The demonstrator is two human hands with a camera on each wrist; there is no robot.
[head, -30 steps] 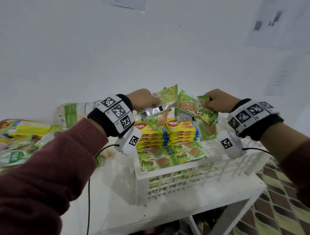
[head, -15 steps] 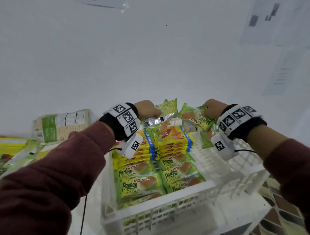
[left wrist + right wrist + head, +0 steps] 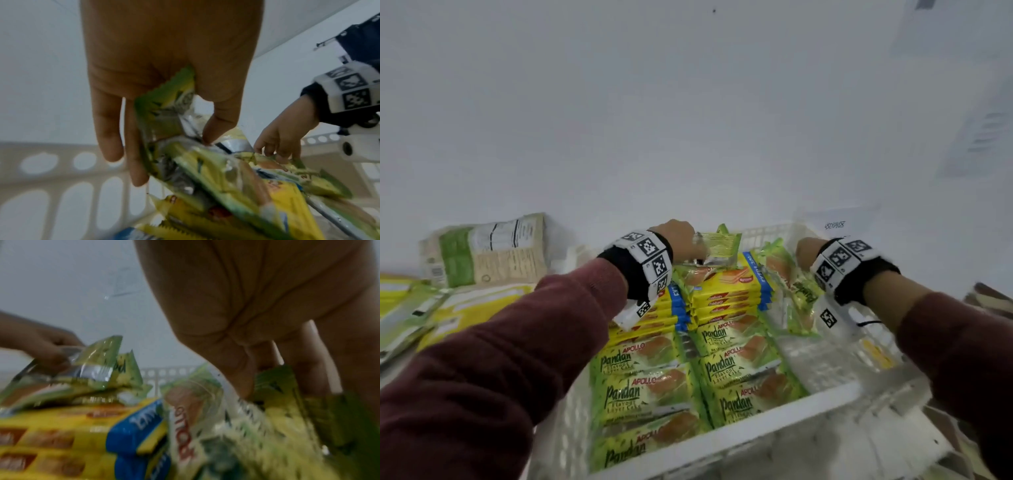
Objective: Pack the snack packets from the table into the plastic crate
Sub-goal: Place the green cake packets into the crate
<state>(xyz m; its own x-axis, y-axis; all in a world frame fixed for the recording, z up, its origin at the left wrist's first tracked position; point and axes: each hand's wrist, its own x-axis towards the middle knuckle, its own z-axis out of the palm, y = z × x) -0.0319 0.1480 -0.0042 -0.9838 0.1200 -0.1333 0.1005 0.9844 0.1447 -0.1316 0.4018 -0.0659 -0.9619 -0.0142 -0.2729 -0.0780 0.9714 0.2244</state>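
**Handling and Orientation of the Snack Packets at the Crate**

Your left hand (image 3: 681, 236) pinches one green pandan packet (image 3: 717, 248) between thumb and fingers, holding it over the far end of the plastic crate (image 3: 774, 416). Your right hand (image 3: 806, 251) has its fingers curled round the top edge of a second green packet (image 3: 796, 284), which stands against the crate's right inner side. Neither packet is released yet.

**Handling.** Judge these packets as light, thin-film pouches around a soft cake. The film is glossy and likely slippery, and it creases readily, as the crumpled silver seam in the left wrist view suggests. Take hold at the crimped, serrated end seal or along a side edge, where the film is flat and doubled. Avoid squeezing the middle, since the contents would probably crush.

**Orientation.** The left packet is tilted, its serrated end pointing up toward the palm and its long axis sloping down into the crate. The right packet's long axis runs roughly front to back, its face turned inward toward the stacks.

**Reference rows.** The green packets (image 3: 640, 387) already packed lie overlapped in two columns, long axes across the crate. The yellow wafer packs (image 3: 726, 298) are stacked behind them.

More packets (image 3: 414, 308) remain on the desk (image 3: 571, 253) to your left.
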